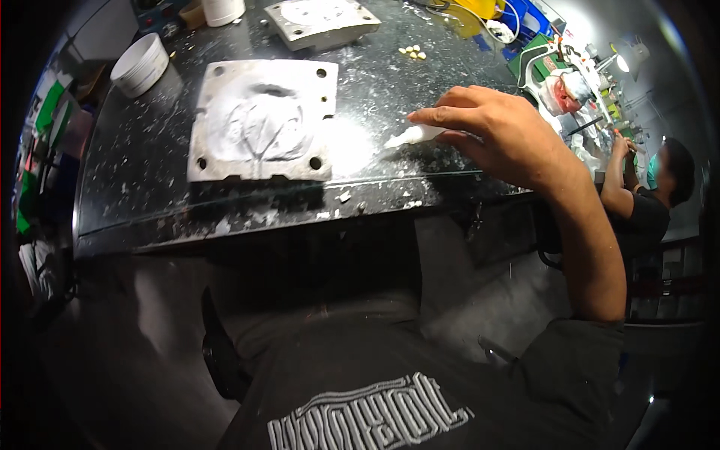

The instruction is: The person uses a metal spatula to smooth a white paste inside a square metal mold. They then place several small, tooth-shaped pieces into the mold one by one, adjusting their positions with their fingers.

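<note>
My right hand (pixel 495 133) reaches over the table from the right, its fingers curled round a small white bottle (pixel 420 135). The bottle lies low along the tabletop, its tapered nozzle pointing left. Part of its body is hidden behind my thumb and fingers. To the left of the nozzle rests a square metal mould half (pixel 262 124), whitish on top, with a hollowed relief in its middle and round holes at its corners. A gap of bright, lit tabletop separates nozzle and mould. My left hand is out of the picture.
The black tabletop (pixel 367 75) is speckled white, with crumbs along its front edge. A second mould half (pixel 322 21), a white tub (pixel 141 66) and a white container (pixel 223 10) stand behind. Small yellowish pieces (pixel 412 52) lie farther back. A co-worker (pixel 645 187) sits at right.
</note>
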The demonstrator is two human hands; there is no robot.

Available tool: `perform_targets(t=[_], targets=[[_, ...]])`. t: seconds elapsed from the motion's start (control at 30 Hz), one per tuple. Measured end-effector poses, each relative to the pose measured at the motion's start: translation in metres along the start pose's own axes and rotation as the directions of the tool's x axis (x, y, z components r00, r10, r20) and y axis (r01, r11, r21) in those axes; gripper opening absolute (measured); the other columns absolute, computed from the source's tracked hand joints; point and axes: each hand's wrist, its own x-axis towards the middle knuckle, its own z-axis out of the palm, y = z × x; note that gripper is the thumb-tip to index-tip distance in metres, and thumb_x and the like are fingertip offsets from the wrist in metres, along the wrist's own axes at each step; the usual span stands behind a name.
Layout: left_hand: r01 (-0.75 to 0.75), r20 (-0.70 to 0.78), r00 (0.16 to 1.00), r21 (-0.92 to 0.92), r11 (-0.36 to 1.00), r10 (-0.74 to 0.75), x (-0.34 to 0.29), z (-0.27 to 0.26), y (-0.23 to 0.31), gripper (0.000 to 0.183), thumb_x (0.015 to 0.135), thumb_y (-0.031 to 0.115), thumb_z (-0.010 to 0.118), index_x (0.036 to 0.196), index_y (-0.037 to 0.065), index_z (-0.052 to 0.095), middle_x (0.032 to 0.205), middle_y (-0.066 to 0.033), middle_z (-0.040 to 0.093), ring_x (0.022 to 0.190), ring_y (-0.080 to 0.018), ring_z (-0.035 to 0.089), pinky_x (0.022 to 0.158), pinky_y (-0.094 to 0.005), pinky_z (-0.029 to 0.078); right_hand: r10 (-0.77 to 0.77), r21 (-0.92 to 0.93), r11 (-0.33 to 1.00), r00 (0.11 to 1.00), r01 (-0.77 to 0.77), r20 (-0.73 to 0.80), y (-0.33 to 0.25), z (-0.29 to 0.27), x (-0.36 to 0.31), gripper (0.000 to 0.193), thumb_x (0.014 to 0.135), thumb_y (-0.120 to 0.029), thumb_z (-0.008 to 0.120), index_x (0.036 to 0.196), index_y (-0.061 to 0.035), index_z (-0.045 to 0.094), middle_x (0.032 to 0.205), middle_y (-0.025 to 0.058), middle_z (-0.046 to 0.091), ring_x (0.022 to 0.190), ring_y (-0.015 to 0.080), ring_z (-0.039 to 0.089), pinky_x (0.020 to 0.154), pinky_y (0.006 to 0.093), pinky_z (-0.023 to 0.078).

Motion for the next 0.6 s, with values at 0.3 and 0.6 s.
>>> perform_targets(t=[0.3, 0.6], targets=[[0.02, 0.009, 1.0, -0.052, 0.998, -0.019, 0.009, -0.001, -0.009, 0.066, 0.09, 0.043, 0.083, 0.14, 0.008, 0.058, 0.14, -0.0144, 0.058, 0.131, -0.0247, 0.053, 0.112, -0.0399, 0.042, -0.029, -0.045, 0.999, 0.999, 0.029, -0.017, 0.005, 0.005, -0.002, 0.029, 0.097, -0.018, 0.07, 0.126, -0.0172, 0.075, 0.115, 0.007, 0.072, 0.106, 0.0293, 0.072, 0.089, 0.0411, 0.059], [0.011, -0.112, 0.994, -0.001, 1.0, -0.011, 0.013, 0.005, -0.015, 0.057, 0.092, 0.042, 0.081, 0.134, 0.008, 0.062, 0.134, -0.0129, 0.062, 0.125, -0.0225, 0.057, 0.108, -0.0379, 0.046, -0.017, -0.07, 0.997, 0.999, 0.013, -0.047, -0.003, -0.001, -0.002, 0.048, 0.089, -0.006, 0.076, 0.134, -0.0241, 0.073, 0.11, 0.0038, 0.071, 0.097, 0.0252, 0.069, 0.082, 0.0383, 0.058]])
